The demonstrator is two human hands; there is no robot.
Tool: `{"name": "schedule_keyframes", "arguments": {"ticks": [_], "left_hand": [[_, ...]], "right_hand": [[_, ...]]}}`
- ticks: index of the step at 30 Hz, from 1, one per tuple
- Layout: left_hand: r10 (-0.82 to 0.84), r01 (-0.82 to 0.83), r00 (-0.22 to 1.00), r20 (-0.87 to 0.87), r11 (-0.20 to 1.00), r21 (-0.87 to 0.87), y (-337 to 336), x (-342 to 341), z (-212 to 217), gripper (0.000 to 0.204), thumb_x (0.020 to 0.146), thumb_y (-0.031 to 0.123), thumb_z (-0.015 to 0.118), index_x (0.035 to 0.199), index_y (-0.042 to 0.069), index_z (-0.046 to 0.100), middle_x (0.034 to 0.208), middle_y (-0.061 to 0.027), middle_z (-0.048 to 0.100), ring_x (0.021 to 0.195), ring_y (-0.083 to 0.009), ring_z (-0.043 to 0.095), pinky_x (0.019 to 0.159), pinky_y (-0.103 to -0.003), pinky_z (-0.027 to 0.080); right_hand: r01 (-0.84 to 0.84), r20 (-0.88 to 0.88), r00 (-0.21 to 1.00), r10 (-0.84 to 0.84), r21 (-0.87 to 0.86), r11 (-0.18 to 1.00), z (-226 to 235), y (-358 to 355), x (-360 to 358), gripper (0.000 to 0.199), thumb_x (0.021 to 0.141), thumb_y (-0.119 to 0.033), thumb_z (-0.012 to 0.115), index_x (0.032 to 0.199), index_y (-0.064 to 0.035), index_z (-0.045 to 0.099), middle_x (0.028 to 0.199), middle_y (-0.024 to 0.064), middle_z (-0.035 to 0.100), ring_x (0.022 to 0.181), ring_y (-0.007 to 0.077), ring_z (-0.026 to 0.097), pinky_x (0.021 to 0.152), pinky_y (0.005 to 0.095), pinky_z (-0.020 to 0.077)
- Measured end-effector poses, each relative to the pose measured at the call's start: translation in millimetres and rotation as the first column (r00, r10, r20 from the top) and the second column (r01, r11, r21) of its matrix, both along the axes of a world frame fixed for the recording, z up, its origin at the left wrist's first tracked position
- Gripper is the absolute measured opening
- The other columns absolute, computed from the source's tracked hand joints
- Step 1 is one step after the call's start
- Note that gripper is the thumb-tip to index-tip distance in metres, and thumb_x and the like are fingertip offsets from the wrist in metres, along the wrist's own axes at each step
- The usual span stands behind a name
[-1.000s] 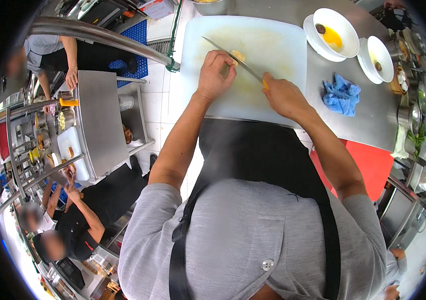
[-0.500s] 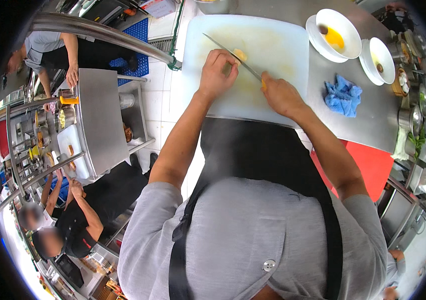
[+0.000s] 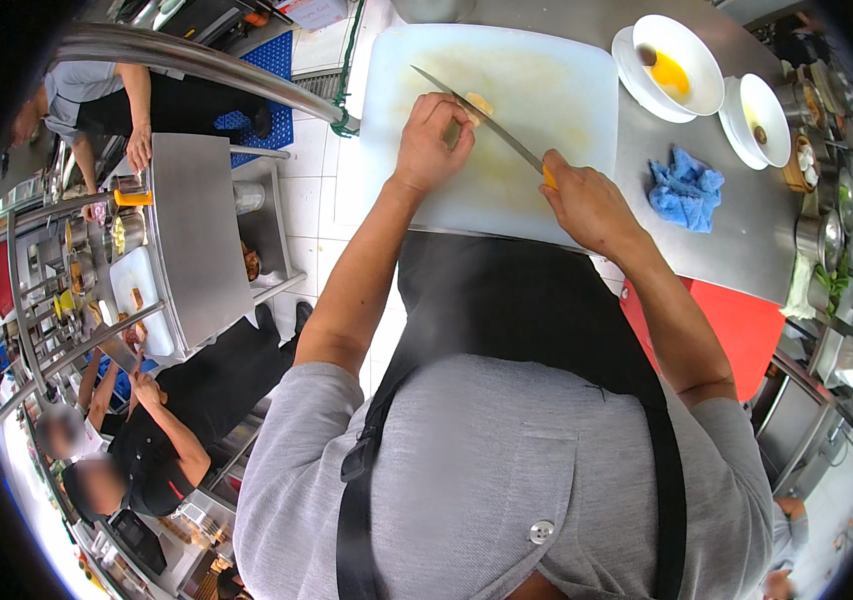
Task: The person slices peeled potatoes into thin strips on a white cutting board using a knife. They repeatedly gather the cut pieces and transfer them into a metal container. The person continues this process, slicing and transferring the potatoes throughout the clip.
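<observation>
My right hand (image 3: 592, 208) is closed round the yellow handle of a long kitchen knife (image 3: 507, 137). Its blade slants up and left across the white cutting board (image 3: 547, 60), passing right beside my left fingertips. With curled fingers, my left hand (image 3: 431, 145) pins a small pale-brown piece of food (image 3: 455, 128) against the board; most of it is hidden under the fingers. Just beyond the blade lie pale yellow slices (image 3: 481, 104), whose kind I cannot make out.
Right of the board, a crumpled blue cloth (image 3: 687, 190) lies on the steel counter (image 3: 747, 225). Behind it stand a white bowl with egg yolk (image 3: 682, 70) and another white bowl (image 3: 765, 120). A red board (image 3: 727, 335) sits below the counter. Co-workers stand around a steel table (image 3: 202, 230) at left.
My right hand has drawn back to the right and slightly toward me, pulling the knife along. My left hand stays nearly in place. More of the pale slices show beyond the blade.
</observation>
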State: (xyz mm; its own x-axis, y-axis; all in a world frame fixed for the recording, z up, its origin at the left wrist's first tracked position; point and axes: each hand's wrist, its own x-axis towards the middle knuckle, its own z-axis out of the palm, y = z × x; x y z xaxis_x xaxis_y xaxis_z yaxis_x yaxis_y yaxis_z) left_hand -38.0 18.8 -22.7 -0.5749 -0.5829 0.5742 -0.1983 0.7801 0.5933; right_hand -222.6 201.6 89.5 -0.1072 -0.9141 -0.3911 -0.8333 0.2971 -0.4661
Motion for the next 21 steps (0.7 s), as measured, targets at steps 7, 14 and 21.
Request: {"name": "schedule_keyframes", "arguments": {"ticks": [7,14,21], "left_hand": [[0.001,-0.001,1.000,-0.016,1.000,0.000,0.5,0.0,1.4,0.019,0.078,-0.002,0.076,0.091,0.006,0.064,0.105,-0.0126,0.066,0.104,-0.0337,0.065,0.088,-0.042,0.056],[-0.006,0.006,1.000,-0.016,1.000,0.003,-0.9,0.3,1.3,0.019,0.078,-0.003,0.075,0.091,0.006,0.064,0.104,-0.0111,0.067,0.101,-0.0325,0.066,0.086,-0.041,0.056],[0.001,0.000,0.999,-0.035,1.000,0.011,-1.3,1.0,-2.1,0.019,0.077,-0.003,0.074,0.091,0.007,0.064,0.104,-0.0110,0.066,0.100,-0.0324,0.066,0.086,-0.041,0.056]], "right_hand": [[-0.002,0.012,1.000,0.002,-0.006,1.000,-2.5,1.2,0.8,0.028,0.105,-0.019,0.061,0.121,-0.0004,0.047,0.096,0.0297,0.072,0.095,0.0512,0.069,0.084,0.0601,0.0515],[-0.020,-0.021,1.000,0.021,0.023,1.000,-36.5,-26.0,7.2,0.027,0.105,-0.018,0.057,0.124,0.0001,0.051,0.095,0.0290,0.073,0.096,0.0490,0.071,0.087,0.0593,0.0543],[-0.004,0.008,1.000,0.004,-0.007,1.000,-3.2,-5.7,2.2,0.028,0.105,-0.019,0.060,0.122,0.0000,0.047,0.093,0.0290,0.072,0.095,0.0498,0.069,0.085,0.0602,0.0512]]}}
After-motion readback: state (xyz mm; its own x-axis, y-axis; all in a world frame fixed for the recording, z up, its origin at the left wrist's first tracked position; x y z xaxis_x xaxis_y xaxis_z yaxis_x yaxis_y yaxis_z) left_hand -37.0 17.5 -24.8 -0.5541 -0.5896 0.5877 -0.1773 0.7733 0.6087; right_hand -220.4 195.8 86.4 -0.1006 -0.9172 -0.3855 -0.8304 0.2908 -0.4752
